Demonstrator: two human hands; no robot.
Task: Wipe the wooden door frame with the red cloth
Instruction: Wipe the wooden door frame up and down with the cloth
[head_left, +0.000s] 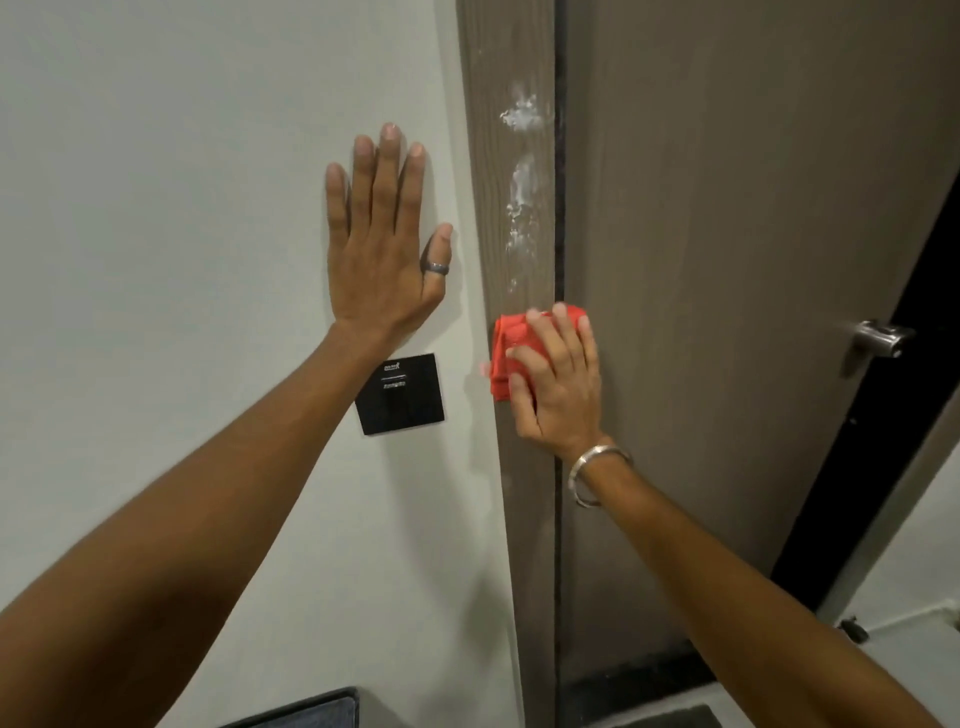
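The wooden door frame (524, 519) runs top to bottom as a brown vertical strip between the white wall and the door. White foamy streaks (522, 187) cling to its upper part. My right hand (558, 382) presses the folded red cloth (511, 343) flat against the frame, just below the streaks. My left hand (384, 244) lies flat on the white wall to the left of the frame, fingers spread, holding nothing, a ring on the thumb.
A black square wall switch (400, 395) sits under my left wrist. The brown door (727, 260) stands right of the frame, with a metal handle (878, 338) at its right edge. A dark object (311, 712) shows at the bottom edge.
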